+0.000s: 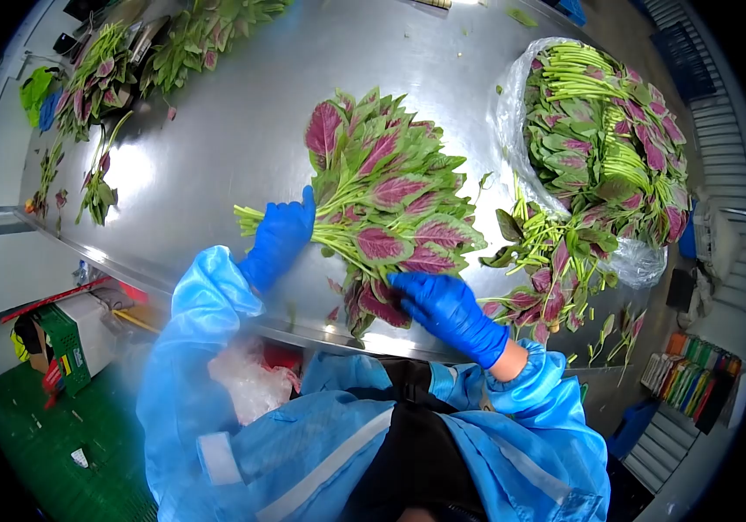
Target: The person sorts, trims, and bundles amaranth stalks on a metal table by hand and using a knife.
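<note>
A bunch of red-and-green amaranth (399, 187) lies on the metal table in front of me, its leaves fanned out to the right. My left hand (282, 237), in a blue glove, wraps round the stems near their cut ends, thumb pointing up. At the bunch's lower edge, my gloved right hand (451, 315) has its fingers pressed together against a drooping amaranth leaf (380, 304); its fingertips are partly hidden among the leaves. Loose amaranth sprigs (556, 270) are scattered just right of that hand.
A clear plastic bag (512, 113) packed with amaranth bunches stands at the right on the metal table (242, 113). More amaranth (208, 43) is heaped at the far left, with stray sprigs (99, 187) nearer. A green crate (64, 344) sits on the floor at left.
</note>
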The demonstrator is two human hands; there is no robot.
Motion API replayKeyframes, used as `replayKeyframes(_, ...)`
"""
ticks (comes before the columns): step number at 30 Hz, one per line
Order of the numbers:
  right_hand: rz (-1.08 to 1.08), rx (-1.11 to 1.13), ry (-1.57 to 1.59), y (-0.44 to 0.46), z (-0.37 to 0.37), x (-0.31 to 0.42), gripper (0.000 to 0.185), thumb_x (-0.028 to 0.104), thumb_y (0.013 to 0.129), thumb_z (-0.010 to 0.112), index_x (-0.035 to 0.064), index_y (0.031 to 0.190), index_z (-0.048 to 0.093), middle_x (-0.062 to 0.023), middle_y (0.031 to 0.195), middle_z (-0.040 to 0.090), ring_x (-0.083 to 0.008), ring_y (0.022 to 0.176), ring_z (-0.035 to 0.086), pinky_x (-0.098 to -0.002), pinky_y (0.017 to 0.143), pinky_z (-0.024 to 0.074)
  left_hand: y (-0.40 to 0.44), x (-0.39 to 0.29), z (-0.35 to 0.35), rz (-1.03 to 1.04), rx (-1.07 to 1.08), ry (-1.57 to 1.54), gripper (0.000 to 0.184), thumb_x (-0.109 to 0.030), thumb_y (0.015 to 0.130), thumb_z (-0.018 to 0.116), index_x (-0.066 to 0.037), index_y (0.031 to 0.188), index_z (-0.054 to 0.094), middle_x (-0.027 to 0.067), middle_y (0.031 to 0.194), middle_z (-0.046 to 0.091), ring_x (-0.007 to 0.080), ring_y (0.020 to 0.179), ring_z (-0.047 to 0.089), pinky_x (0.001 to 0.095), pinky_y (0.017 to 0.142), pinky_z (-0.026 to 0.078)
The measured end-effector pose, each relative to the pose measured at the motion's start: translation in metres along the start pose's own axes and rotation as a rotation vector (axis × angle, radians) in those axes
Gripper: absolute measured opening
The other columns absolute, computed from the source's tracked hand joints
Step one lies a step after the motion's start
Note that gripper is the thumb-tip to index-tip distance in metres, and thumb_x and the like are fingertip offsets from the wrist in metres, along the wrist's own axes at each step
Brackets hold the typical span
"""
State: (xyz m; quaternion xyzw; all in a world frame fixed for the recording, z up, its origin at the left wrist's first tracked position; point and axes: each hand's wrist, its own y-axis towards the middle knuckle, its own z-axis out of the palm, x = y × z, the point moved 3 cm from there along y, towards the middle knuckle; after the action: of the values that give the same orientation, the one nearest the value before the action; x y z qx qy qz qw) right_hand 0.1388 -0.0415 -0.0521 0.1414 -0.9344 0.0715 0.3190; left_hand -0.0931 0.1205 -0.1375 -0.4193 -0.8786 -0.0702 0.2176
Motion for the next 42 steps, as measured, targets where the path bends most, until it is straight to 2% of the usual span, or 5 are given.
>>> replayKeyframes(12, 0.2, 0.022, 0.153, -0.053, 0.051, -0.073, 0.019, 0.023, 0.087, 0.06, 0.0156, 0.102, 0.071, -0.0076, 0.089, 0.07, -0.0208, 0.074, 0.068, -0.0329, 0.064, 0.0538, 0.067, 0.109, -0.053, -0.071, -0.34, 0.036, 0.071, -0.006, 0.07, 0.058, -0.008, 0.14, 0.043, 0.0041, 0.076, 0.047, 0.0192, 0.069, 0.051, 0.0344, 0.071, 0.045)
replayKeyframes(19, 0.933, 0.008, 0.898, -0.045, 0.067, -0.09, 0.028, 0.023, 0.094, 0.058, 0.0011, 0.084, 0.072, -0.0056, 0.065, 0.066, -0.0101, 0.053, 0.061, -0.0225, 0.048, 0.0467, 0.165, 0.181, -0.04, -0.102, -0.732, -0.063, 0.066, -0.002, 0.07, 0.058, -0.008, 0.134, 0.049, 0.0039, 0.078, 0.052, 0.021, 0.073, 0.054, 0.0361, 0.075, 0.044)
replayKeyframes(28, 0.967, 0.022, 0.878, -0.04, 0.058, -0.094, 0.029, 0.027, 0.093, 0.059, 0.0032, 0.082, 0.072, -0.0053, 0.065, 0.067, -0.0098, 0.052, 0.06, -0.0232, 0.048, 0.047, 0.198, 0.223, 0.13, -0.148, -0.194, 0.017, 0.057, -0.003, 0.076, 0.055, -0.01, 0.133, 0.048, 0.0046, 0.08, 0.053, 0.023, 0.079, 0.055, 0.0438, 0.087, 0.041)
replayKeyframes(35, 0.975, -0.044, 0.932, -0.037, 0.058, -0.09, 0.025, 0.021, 0.093, 0.059, 0.0021, 0.083, 0.072, -0.0046, 0.067, 0.068, -0.0087, 0.052, 0.059, -0.0228, 0.048, 0.0454, 0.212, 0.242, 0.139, -0.219, -0.309, 0.057, 0.061, -0.001, 0.074, 0.058, -0.013, 0.133, 0.049, 0.005, 0.085, 0.054, 0.0252, 0.095, 0.055, 0.0523, 0.102, 0.032)
replayKeyframes(42, 1.006, -0.036, 0.978, -0.039, 0.058, -0.091, 0.023, 0.018, 0.092, 0.059, 0.0004, 0.084, 0.072, -0.0051, 0.067, 0.067, -0.0096, 0.052, 0.058, -0.0228, 0.048, 0.0448, 0.196, 0.231, 0.111, -0.305, -0.03, -0.038, 0.087, -0.007, 0.067, 0.072, -0.018, 0.144, 0.033, 0.0105, 0.129, 0.049, 0.0331, 0.132, 0.036, 0.0583, 0.108, 0.023)
